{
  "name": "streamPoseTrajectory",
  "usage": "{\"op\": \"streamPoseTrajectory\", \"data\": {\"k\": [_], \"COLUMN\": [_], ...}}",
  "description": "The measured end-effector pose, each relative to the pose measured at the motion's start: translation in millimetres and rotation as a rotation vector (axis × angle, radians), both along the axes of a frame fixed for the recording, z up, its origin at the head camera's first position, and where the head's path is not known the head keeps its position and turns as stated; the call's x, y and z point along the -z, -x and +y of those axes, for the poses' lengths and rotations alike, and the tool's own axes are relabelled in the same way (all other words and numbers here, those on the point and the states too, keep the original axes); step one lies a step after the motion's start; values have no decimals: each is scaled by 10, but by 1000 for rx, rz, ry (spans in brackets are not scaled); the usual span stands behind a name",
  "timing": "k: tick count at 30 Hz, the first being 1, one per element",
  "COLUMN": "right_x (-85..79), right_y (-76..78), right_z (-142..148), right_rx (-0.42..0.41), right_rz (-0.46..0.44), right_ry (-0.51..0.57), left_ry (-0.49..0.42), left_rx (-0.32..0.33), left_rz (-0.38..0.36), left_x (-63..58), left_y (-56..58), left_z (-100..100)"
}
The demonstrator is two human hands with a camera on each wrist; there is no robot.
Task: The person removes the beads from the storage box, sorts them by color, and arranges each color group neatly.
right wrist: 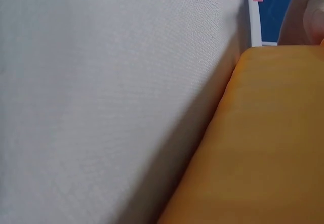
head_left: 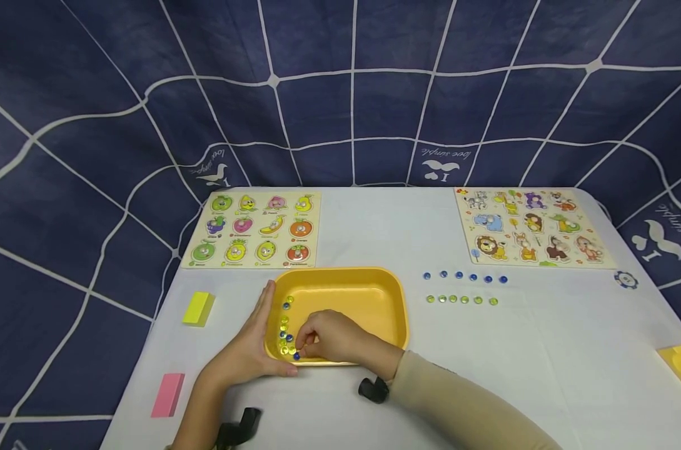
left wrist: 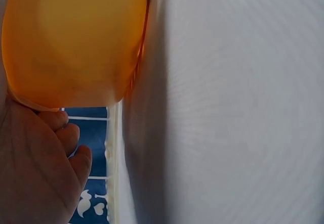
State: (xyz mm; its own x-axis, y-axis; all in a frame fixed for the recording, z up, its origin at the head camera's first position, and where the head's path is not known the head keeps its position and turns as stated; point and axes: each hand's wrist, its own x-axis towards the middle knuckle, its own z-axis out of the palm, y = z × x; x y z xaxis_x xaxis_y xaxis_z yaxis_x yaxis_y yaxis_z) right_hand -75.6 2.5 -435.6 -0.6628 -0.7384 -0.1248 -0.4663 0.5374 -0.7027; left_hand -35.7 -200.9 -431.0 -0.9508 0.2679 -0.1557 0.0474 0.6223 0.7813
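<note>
Nearest us, a tan sleeve [head_left: 458, 400] runs in from the lower right toward the yellow tray [head_left: 363, 303]. Beyond it we log a fruit puzzle board [head_left: 282, 248] at left, an animal puzzle board [head_left: 511, 226] at right. Left hand [head_left: 247, 351] braces the tray's left end, fingers straight along the side, thumb along the near rim. Right hand [head_left: 337, 337] dips inside, thumb and fingertips drawn together; we cannot tell whether anything is pinched between them. Right of the tray: a blue row [head_left: 459, 275], six count, and a yellow-green row [head_left: 464, 300], also six. Loose glossy pieces [head_left: 284, 327], both colours, lie along the tray's left end, beside those fingertips. Step in hand, we judge: picking out one piece. Next move likely calls for a fine pinch, tray kept steady.
</note>
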Motion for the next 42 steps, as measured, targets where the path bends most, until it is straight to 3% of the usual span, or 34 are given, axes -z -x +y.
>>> {"op": "streamPoseTrajectory", "data": {"k": [5,17,26,33,42], "right_x": [-12,-37,-27,-20,-17], "right_y": [5,22,21,18,26], "right_z": [-5,-24,-14,-24,-26], "right_rx": [-9,-48,-51,-25,-73], "right_rz": [-30,-3,44,17,31], "right_ry": [-4,-59,-54,-55,-41], "left_ry": [2,11,7,12,12], "left_rx": [-1,16,20,14,22], "left_rz": [-4,18,10,12,20], "left_x": [1,1,-1,7,24], "left_y": [-1,5,5,9,16], "left_z": [2,-7,-10,-6,-13]}}
